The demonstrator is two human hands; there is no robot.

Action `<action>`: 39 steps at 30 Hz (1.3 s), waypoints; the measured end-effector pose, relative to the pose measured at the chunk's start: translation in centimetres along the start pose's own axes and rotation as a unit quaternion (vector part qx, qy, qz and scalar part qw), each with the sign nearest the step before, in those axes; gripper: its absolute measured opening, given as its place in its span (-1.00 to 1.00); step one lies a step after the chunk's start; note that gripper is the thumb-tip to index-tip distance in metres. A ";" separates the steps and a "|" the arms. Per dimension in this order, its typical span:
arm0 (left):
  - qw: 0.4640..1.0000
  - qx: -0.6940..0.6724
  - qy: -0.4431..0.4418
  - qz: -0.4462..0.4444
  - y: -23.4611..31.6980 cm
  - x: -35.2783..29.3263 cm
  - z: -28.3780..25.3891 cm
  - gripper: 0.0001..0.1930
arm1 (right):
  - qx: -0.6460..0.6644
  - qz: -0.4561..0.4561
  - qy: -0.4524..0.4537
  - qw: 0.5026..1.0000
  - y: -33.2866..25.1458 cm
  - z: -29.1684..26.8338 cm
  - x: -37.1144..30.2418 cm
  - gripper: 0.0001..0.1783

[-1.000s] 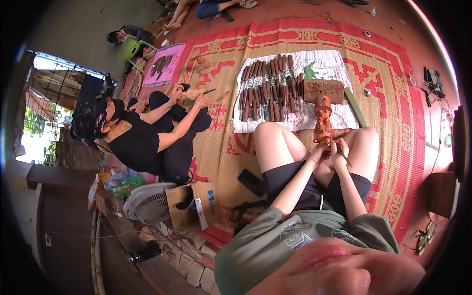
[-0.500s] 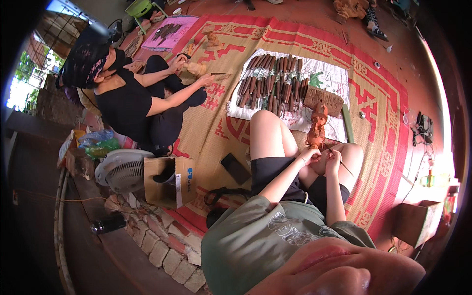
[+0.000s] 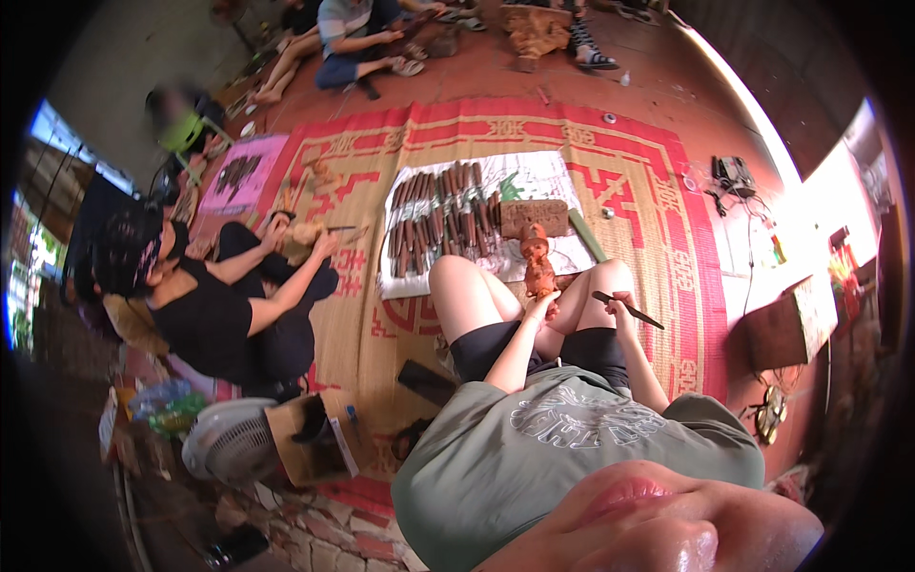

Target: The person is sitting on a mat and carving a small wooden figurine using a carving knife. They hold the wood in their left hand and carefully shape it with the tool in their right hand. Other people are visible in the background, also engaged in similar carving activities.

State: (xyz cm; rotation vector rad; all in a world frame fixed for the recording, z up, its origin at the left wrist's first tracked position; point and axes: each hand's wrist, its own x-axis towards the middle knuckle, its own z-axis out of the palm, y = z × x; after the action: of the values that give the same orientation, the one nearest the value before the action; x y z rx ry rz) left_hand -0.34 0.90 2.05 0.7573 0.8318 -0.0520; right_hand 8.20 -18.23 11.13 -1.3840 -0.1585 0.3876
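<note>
Between my knees stands a reddish-brown carved wooden figure, its lower end in the grip of my left hand. My right hand, above my right thigh, is closed on a slim dark carving tool. The tool slants down to the right, apart from the figure; its exact type is unclear. Just beyond the figure lies a brown rectangular block. Several brown-handled carving tools are laid out in rows on a white cloth.
A green bar lies right of the block. On my left a seated co-worker holds a pale carving and a tool. A patterned mat spreads beneath us. A fan and cardboard box stand at lower left; a wooden box at right.
My right hand has lifted the carving tool away from the figure, to the right. My left hand still grips the figure. The view has tilted up, showing more people at the far side.
</note>
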 end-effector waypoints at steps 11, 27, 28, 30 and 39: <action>0.997 -0.019 0.043 -0.059 6.0 0.9 1.3 -0.66 | -0.012 -0.018 -0.030 0.999 -4.9 -0.8 -2.8 -0.83; 0.959 -0.226 -0.056 -0.163 4.1 1.0 1.2 -0.80 | -0.099 0.020 -0.087 0.991 -9.8 4.7 2.3 -0.84; 0.961 -0.226 -0.040 -0.156 2.5 0.7 1.6 -0.80 | -0.122 0.019 -0.096 0.988 -9.6 4.6 3.2 -0.84; 0.982 -0.149 -0.029 -0.109 0.1 1.2 0.3 -0.76 | -0.070 0.021 -0.101 0.992 -7.7 6.2 4.7 -0.83; 0.973 -0.152 -0.129 -0.117 -0.1 1.0 -1.3 -0.91 | -0.108 -0.009 0.003 0.994 4.2 8.3 5.4 -0.90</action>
State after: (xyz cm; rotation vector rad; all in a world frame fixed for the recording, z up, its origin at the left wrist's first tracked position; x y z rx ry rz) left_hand -0.53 1.84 0.76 0.3523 0.6566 -0.2248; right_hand 9.65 -8.05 8.02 -1.5949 -0.2125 0.3589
